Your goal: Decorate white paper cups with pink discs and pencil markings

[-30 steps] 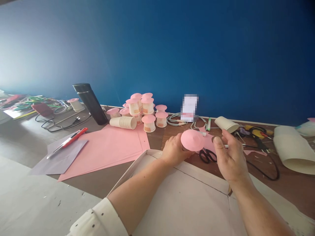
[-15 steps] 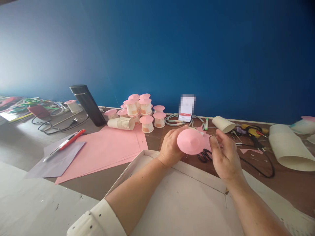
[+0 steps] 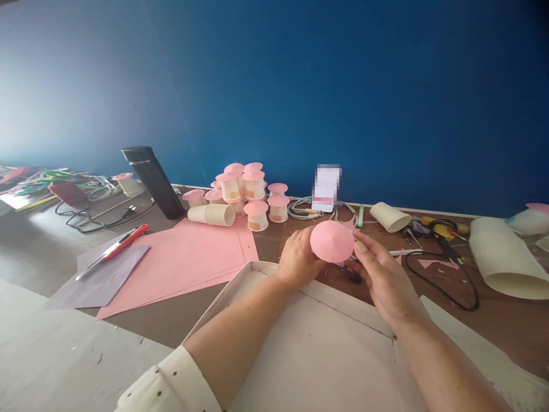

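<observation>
Your left hand (image 3: 299,262) grips a cup under the pink cone (image 3: 331,241), your right hand (image 3: 383,276) pinching its rim; about ten capped cups (image 3: 251,194) sit finished, a plain stack (image 3: 213,214) waits.

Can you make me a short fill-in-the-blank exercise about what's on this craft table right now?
1. Both hands, the left hand and the right hand, hold a shallow paper cone whose colour is ____.
2. The stack of paper cups beside the finished pieces lies on its ____.
3. The utility knife on the grey sheet has a handle coloured ____.
4. The wall behind the table is ____.

Missing words: pink; side; red; blue
</observation>
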Motion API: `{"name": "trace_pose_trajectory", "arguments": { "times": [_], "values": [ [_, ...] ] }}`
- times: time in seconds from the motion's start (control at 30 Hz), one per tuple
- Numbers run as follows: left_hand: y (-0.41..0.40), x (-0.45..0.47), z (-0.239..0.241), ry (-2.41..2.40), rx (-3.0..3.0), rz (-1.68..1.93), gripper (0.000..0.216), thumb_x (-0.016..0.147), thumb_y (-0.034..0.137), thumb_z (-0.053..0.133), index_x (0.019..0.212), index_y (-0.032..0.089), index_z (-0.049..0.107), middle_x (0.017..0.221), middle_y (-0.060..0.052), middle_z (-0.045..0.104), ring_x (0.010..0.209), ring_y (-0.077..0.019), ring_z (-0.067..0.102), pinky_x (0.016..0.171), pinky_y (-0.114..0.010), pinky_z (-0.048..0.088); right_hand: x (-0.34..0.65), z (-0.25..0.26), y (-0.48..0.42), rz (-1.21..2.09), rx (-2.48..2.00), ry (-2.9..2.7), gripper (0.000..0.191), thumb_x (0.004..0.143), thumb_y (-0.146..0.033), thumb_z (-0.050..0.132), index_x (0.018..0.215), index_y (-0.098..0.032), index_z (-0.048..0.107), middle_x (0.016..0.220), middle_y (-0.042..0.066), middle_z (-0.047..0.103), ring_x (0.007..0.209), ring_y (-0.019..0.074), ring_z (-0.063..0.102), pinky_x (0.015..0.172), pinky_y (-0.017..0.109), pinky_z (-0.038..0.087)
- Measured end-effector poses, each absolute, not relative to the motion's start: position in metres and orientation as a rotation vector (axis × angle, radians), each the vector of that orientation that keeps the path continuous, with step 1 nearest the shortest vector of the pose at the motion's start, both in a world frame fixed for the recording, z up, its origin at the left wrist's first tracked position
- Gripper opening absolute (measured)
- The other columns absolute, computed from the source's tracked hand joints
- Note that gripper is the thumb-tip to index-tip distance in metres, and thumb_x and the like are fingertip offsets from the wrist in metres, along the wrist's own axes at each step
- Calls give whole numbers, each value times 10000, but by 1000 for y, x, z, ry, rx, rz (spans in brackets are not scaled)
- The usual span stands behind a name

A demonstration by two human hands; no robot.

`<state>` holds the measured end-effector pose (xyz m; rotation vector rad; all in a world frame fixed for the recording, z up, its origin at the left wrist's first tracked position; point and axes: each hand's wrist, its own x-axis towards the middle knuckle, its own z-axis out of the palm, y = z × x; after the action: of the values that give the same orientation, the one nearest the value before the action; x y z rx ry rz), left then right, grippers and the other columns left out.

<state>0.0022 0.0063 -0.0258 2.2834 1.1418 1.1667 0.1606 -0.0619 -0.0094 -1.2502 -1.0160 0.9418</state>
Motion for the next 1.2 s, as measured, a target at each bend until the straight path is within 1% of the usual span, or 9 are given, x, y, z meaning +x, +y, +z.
{"name": "trace_pose_trajectory", "arguments": {
  "times": [0.13, 0.2, 0.27, 0.4, 0.53, 0.73, 0.83, 1.0, 1.2],
  "values": [
    [3, 3, -22, 1160, 2289, 1065, 622, 738, 403, 733, 1293, 211, 528, 1237, -91, 667, 1112, -285, 619, 965, -423, 490, 161, -10, -62, 917, -1286, -1011, 571, 798, -596, 678, 1289, -314, 607, 1310, 25, 641, 1212, 253, 591, 991, 375, 523],
    [2, 3, -21, 1164, 2300, 1021, 602, 738, 462, 727, 1255, 212, 545, 1171, -89, 684, 1063, -287, 635, 935, -429, 500, 161, -9, -61, 919, -1291, -1007, 531, 804, -598, 666, 1258, -324, 631, 1325, 15, 632, 1248, 260, 563, 963, 368, 539],
    [2, 3, -20, 1153, 2317, 992, 622, 738, 512, 719, 1244, 195, 544, 1145, -100, 687, 1052, -292, 641, 926, -434, 503, 160, -9, -61, 948, -1289, -973, 510, 810, -602, 651, 1246, -338, 639, 1370, 8, 600, 1286, 266, 529, 922, 364, 561],
    [2, 4, -22, 1111, 2384, 977, 701, 757, 505, 704, 1327, 166, 477, 1227, -125, 668, 1137, -307, 617, 980, -456, 478, 159, -7, -61, 1027, -1283, -923, 505, 806, -600, 646, 1240, -343, 640, 1401, 18, 570, 1276, 281, 530, 844, 368, 588],
    [2, 5, -25, 1092, 2444, 941, 652, 775, 441, 683, 1336, 190, 464, 1285, -117, 646, 1179, -308, 596, 983, -464, 470, 158, -5, -61, 1063, -1274, -932, 496, 797, -586, 661, 1213, -316, 653, 1343, 32, 613, 1210, 274, 568, 809, 363, 591],
    [1, 5, -26, 1118, 2478, 908, 622, 786, 478, 667, 1305, 190, 484, 1283, -122, 643, 1170, -318, 591, 974, -468, 465, 157, -7, -59, 1003, -1323, -936, 486, 783, -586, 675, 1168, -289, 679, 1289, 38, 646, 1232, 277, 557, 909, 402, 561],
    [1, 4, -25, 1110, 2485, 896, 621, 791, 486, 665, 1307, 196, 477, 1270, -115, 649, 1161, -310, 594, 975, -464, 465, 158, -10, -57, 934, -1375, -939, 485, 777, -590, 675, 1152, -281, 684, 1262, 43, 661, 1236, 288, 554, 911, 415, 552],
    [0, 4, -24, 1093, 2492, 892, 609, 797, 488, 666, 1291, 180, 483, 1248, -123, 656, 1149, -315, 599, 963, -469, 470, 160, -14, -56, 915, -1381, -982, 476, 779, -589, 675, 1147, -286, 691, 1224, 33, 677, 1185, 275, 585, 936, 411, 524],
    [0, 6, -26, 1121, 2473, 878, 604, 788, 479, 672, 1287, 191, 489, 1281, -125, 643, 1181, -318, 590, 986, -469, 463, 160, -17, -54, 900, -1397, -989, 489, 776, -588, 682, 1147, -268, 682, 1228, 41, 680, 1197, 276, 578, 944, 409, 510]
  ]
}}
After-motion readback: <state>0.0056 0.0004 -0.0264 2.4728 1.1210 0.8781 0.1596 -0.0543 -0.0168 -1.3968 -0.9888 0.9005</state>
